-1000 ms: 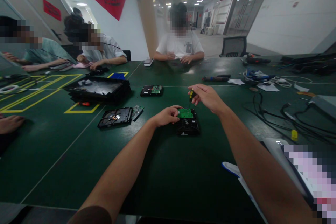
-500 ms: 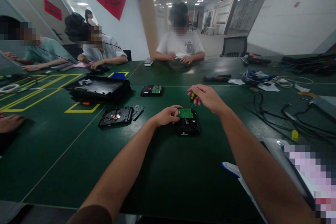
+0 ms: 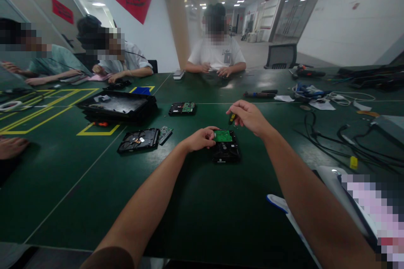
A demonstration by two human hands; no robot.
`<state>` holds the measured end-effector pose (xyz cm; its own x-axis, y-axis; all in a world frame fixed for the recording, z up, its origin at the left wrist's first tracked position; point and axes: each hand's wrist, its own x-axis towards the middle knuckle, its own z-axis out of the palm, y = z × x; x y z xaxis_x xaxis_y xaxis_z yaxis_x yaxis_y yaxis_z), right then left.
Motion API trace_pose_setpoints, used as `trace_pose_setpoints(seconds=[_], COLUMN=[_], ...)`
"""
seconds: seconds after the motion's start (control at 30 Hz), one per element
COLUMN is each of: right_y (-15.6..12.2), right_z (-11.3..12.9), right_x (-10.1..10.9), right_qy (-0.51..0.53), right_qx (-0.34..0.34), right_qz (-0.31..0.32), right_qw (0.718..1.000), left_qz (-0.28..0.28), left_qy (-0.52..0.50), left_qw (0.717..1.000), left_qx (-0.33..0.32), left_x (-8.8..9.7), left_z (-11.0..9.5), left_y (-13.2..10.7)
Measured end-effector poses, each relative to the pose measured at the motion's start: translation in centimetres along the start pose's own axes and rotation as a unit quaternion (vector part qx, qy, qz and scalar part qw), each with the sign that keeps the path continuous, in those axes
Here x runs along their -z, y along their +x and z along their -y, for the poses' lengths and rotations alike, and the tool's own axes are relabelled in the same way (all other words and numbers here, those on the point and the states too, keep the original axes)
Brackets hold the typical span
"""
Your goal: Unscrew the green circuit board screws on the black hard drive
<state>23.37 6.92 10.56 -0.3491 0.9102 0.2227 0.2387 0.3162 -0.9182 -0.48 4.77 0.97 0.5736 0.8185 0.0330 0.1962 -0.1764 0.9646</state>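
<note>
A black hard drive point(image 3: 225, 153) lies on the green table, its green circuit board point(image 3: 223, 135) facing up at the far end. My left hand point(image 3: 202, 138) grips the drive's left edge beside the board, fingers closed. Above the far right corner of the drive, my right hand point(image 3: 248, 117) pinches a small yellow-and-black screwdriver point(image 3: 232, 118) tilted downward. Its tip is too small to make out against the board. Tiny bits, perhaps screws, lie just right of the board's far corner.
To the left lie an opened hard drive point(image 3: 139, 140) and a loose circuit board point(image 3: 166, 135). Another drive point(image 3: 182, 108) sits farther back, near stacked black trays point(image 3: 118, 105). Black cables point(image 3: 334, 138) spread at right. A person point(image 3: 217, 54) sits opposite; others sit at left.
Almost nothing differs. My right hand and the screwdriver have shifted very slightly; my left hand stays on the hard drive.
</note>
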Motion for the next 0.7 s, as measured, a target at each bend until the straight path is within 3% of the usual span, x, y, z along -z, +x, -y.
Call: trace_pose_setpoints(seconds=[0.23,0.5,0.7], right_y=[-0.26,-0.29,-0.37], right_z=[0.49,0.18,0.52], right_x=[-0.28,-0.07,-0.38], right_qy=[0.025,-0.029,0.033], right_qx=[0.013,0.000,-0.009], right_qz=[0.024,-0.017,0.040], right_qw=[0.999,0.999,0.999], left_qz=[0.003,-0.002,0.001], left_qy=[-0.005,0.004,-0.001], left_qw=[1.000,1.000,1.000], left_qx=[-0.011,0.009,-0.006], left_x=[0.05,-0.04,0.01], left_z=[0.41,0.06,0.28], left_y=[0.07,-0.01,0.01])
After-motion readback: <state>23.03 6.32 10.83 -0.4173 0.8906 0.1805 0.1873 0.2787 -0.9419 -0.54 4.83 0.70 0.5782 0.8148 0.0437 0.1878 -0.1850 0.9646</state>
